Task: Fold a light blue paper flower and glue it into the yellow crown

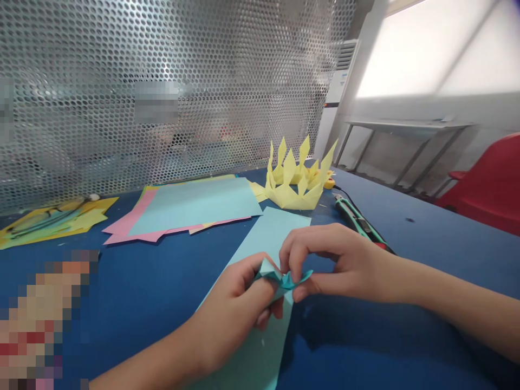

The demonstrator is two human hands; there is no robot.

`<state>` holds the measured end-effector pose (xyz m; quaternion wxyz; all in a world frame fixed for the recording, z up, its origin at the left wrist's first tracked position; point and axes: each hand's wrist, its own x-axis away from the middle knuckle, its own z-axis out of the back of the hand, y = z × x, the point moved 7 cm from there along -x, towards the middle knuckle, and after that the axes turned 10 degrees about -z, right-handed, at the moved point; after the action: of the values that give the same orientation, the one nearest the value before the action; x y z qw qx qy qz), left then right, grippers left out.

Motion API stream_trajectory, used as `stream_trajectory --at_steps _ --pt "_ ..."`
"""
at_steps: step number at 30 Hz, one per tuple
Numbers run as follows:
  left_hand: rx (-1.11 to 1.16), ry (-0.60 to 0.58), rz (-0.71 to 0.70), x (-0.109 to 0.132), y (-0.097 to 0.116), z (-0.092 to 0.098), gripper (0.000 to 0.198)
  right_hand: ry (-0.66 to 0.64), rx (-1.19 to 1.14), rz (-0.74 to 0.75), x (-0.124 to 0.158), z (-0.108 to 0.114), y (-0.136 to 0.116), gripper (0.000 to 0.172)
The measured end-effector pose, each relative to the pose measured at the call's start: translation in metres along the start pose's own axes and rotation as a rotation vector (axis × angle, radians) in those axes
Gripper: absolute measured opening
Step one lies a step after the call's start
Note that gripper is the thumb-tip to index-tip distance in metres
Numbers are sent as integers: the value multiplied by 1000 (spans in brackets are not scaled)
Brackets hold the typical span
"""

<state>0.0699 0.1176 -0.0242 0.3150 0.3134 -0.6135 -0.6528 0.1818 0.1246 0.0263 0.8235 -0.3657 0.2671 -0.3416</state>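
Between my two hands is a small folded piece of light-blue paper (pixel 270 269). My left hand (pixel 244 298) grips its body, thumb on top and fingers curled beneath. With thumb and fingertips, my right hand (pixel 325 260) pinches the narrow, twisted end on the right. Part of the folded paper is hidden by my fingers. Below both hands, a long light-blue paper strip (pixel 252 352) lies flat on the blue table (pixel 134 314). Just behind my right hand rests a green-and-black utility knife (pixel 357 216).
A yellow folded-paper crown (pixel 294 197) stands at the back. Left of it lie stacked blue and pink sheets (pixel 199 203). Yellow paper scraps (pixel 93 214) are farther left. A perforated metal panel (pixel 182 65) borders the table's far side. A red chair (pixel 487 184) stands at right.
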Motion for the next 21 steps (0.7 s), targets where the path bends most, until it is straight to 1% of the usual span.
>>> stream_trajectory --at_steps 6,11,17,21 --pt "-11 62 -30 1 2 2 18 126 -80 -151 0 2 8 11" --pt "-86 121 -40 3 -2 6 20 232 -121 -201 2 4 14 10" --pt "-94 113 -71 3 -2 6 23 282 -204 -252 4 2 17 11" --pt "-97 93 -120 0 1 5 26 337 -191 -259 6 4 15 12"
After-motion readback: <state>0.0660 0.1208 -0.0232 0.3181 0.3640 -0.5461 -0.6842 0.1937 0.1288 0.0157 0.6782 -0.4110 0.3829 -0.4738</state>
